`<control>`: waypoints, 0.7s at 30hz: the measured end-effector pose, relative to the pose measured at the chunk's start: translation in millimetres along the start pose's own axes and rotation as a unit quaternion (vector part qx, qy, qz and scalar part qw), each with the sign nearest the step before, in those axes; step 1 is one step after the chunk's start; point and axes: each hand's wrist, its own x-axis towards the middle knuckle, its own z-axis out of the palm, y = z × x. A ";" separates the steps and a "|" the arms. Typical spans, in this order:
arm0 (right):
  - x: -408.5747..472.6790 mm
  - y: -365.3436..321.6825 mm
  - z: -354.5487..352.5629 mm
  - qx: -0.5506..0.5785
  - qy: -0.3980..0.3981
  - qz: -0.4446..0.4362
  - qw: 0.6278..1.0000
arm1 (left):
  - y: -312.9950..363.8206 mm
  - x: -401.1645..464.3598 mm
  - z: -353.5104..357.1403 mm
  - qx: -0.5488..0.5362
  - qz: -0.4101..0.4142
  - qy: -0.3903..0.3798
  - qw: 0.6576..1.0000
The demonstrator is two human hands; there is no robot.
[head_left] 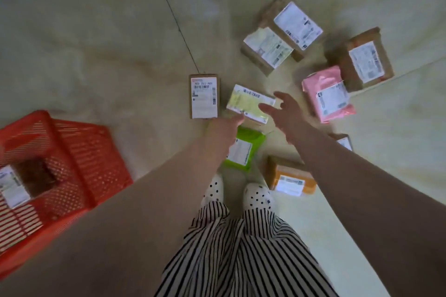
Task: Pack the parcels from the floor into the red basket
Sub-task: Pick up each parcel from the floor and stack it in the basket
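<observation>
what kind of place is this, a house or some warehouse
Hard to say for sure; probably a home or small sorting room. Labelled parcels, like the pink mailer, lie loose on a bare pale floor beside a red basket, and the person wears slippers.

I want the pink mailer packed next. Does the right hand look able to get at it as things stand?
Probably yes: the right hand is open and empty, nothing lies on the pink mailer, and only bare floor separates them.

Red basket (96, 152) perforated plastic; pink parcel (313, 87) glossy plastic film.
</observation>
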 end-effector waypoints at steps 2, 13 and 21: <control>35.3 15.5 9.2 -0.032 -0.007 -0.013 0.999 | -6.4 38.5 8.7 0.002 -0.008 0.006 1.000; 57.6 49.1 21.8 -0.009 0.073 -0.028 0.997 | -3.2 62.7 38.7 -0.098 -0.019 -0.005 0.995; -63.5 0.1 2.1 0.128 0.064 0.028 0.989 | 14.3 -57.2 19.9 -0.031 0.123 0.114 0.985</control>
